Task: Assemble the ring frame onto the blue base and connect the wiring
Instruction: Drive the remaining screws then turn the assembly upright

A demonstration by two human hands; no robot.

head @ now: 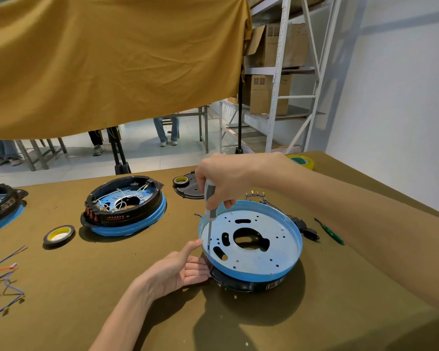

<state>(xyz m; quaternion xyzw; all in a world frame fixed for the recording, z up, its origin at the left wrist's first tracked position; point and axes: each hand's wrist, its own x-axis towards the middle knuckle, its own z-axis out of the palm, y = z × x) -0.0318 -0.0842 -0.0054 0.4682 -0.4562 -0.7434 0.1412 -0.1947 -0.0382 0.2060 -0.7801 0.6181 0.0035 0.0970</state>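
A blue base [271, 254] with a perforated metal plate lies on top of a black ring frame [241, 283] at the table's near centre. My right hand [223, 181] is shut on a grey screwdriver [209, 206], held upright with its tip on the plate near the left rim. My left hand [185, 267] steadies the left edge of the base and ring, thumb on the blue rim. Blue wires with gold terminals [257, 197] lie behind the base.
An assembled ring-and-base unit [124, 206] stands at centre left, another [0, 209] at the far left edge. Tape rolls [58, 234] [181, 181] [300, 160], loose wires [3, 279], a black cover [190, 190], a green tool [330, 230] and a black plug [308, 230] lie around.
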